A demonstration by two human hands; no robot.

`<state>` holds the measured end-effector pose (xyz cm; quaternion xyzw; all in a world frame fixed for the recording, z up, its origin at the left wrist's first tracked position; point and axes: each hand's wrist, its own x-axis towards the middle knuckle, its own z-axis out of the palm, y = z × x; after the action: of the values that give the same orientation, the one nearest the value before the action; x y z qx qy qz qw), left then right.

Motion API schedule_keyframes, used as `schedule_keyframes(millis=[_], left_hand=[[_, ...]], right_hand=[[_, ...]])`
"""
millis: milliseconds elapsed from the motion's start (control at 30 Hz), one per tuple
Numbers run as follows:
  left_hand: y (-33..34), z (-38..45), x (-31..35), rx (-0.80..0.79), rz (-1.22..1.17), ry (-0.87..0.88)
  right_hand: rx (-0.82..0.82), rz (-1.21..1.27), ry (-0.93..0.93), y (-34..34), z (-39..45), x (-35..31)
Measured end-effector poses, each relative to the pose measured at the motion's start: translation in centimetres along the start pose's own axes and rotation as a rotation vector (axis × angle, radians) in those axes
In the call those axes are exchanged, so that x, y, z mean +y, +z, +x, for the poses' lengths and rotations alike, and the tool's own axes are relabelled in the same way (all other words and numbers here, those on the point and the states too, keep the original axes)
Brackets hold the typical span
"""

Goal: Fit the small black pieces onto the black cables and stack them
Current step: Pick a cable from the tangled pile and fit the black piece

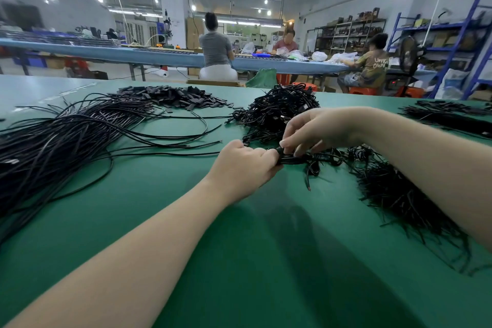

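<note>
My left hand [246,166] grips a small bundle of short black cables [306,159] at the middle of the green table [186,234]. My right hand [316,130] pinches the same bundle at its end, right beside the left fingers. A small black piece may sit under the right fingertips, but I cannot tell. Loose small black pieces [175,98] lie in a flat heap at the back. Long black cables [66,141] spread over the left side. Short cables are stacked to the right [399,194], partly under my right forearm.
A tangled mound of black cables [277,106] sits behind my hands. More cables [450,117] lie at the far right edge. Beyond the table, three people sit at a long blue bench [133,53]. Blue shelving [452,42] stands at the right.
</note>
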<state>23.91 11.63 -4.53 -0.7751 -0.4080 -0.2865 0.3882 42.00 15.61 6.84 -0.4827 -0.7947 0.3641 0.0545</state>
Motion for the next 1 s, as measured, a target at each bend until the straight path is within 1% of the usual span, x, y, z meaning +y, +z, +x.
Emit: schedule_keyframes(millis=[33, 67, 133, 167, 233, 300, 333, 400, 467, 533, 633, 667, 700, 767, 800, 833, 900, 933, 967, 1000], left_hand=[[-0.2, 0.1, 0.0, 0.027, -0.055, -0.01], [-0.3, 0.2, 0.0, 0.035, -0.139, -0.056], [-0.6, 0.3, 0.4, 0.009, -0.336, -0.249], [-0.4, 0.2, 0.5, -0.02, -0.453, -0.385], [0.1, 0.1, 0.4, -0.062, -0.661, -0.627], [0.7, -0.1, 0.1, -0.081, -0.764, -0.777], [1.2, -0.1, -0.1, -0.099, -0.808, -0.832], [2.1, -0.2, -0.5, -0.146, -0.94, -0.932], [2.6, -0.2, -0.7, -0.168, -1.103, -1.015], [2.8, -0.1, -0.8, -0.178, -1.207, -1.058], [2.5, 0.1, -0.9, -0.222, -1.263, -1.059], [2.1, 0.3, -0.9, -0.245, -1.294, -1.057], [1.8, 0.6, -1.1, -0.283, -1.329, -1.059], [0.9, 1.2, -1.4, -0.402, -1.37, -1.093], [0.4, 1.5, -1.7, -0.489, -1.377, -1.132], [-0.2, 1.7, -2.2, -0.6, -1.392, -1.188], [-1.6, 2.0, -3.7, -0.883, -1.445, -1.286], [-2.3, 2.1, -4.5, -1.011, -1.466, -1.297], [-2.9, 1.9, -5.3, -1.108, -1.48, -1.279], [-3.4, 1.7, -6.0, -1.166, -1.499, -1.243]], right_hand=[[-0.068, 0.154, 0.033, 0.2, 0.2, 0.5], [-0.106, 0.319, 0.033, 0.9, 0.5, 0.9], [-0.105, 0.689, -0.01, 3.1, 1.4, 1.5], [-0.064, 0.858, -0.037, 4.3, 2.0, 1.5], [0.09, 1.103, -0.083, 7.1, 3.4, 1.5], [0.251, 1.252, -0.121, 9.5, 4.8, 1.3], [0.329, 1.274, -0.144, 10.3, 5.3, 1.3], [0.474, 1.201, -0.179, 11.3, 6.0, 1.6], [0.561, 1.114, -0.197, 11.5, 6.2, 2.1], [0.56, 1.112, -0.213, 11.5, 6.2, 2.4], [0.504, 1.105, -0.228, 11.3, 5.8, 2.6], [0.511, 1.037, -0.244, 11.2, 5.6, 2.5], [0.557, 0.882, -0.266, 10.9, 5.4, 2.4], [0.733, 0.35, -0.321, 10.3, 5.0, 2.3], [0.812, 0.076, -0.364, 10.1, 4.7, 2.3], [0.849, -0.159, -0.423, 9.9, 4.3, 2.2], [0.888, -0.57, -0.598, 9.9, 3.4, 1.9], [0.902, -0.715, -0.683, 10.0, 3.1, 1.8], [0.922, -0.776, -0.762, 10.1, 2.8, 1.7], [0.939, -0.784, -0.817, 10.3, 2.6, 1.5]])
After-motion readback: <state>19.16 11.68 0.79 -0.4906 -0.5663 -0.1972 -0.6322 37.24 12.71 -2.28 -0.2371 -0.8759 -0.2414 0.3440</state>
